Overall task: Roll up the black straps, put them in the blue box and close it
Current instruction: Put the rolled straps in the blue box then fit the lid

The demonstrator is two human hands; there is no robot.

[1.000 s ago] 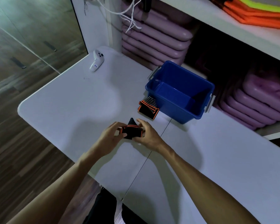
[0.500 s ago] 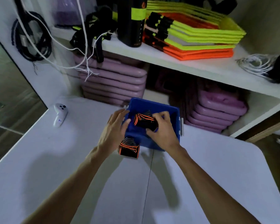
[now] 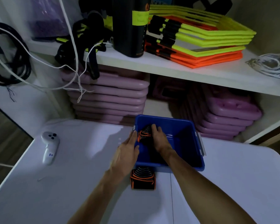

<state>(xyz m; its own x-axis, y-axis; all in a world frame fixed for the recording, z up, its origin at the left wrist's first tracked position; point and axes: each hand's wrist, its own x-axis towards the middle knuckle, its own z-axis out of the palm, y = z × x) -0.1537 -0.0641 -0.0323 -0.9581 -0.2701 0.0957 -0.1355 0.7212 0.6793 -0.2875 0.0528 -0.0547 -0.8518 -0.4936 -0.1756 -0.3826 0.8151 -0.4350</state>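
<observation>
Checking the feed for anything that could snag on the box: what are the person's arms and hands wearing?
Nothing shows. The left hand and right hand are bare, with no gloves, rings or watch visible. Both forearms are uncovered right down to the bottom edge of the picture; no sleeves, bands, cables or markings appear.

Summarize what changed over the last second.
Both hands carried the rolled strap from the table up and forward into the blue box; right hand presses it down, left hand on the rim. Second strap unmoved before the box; white controller too.
</observation>
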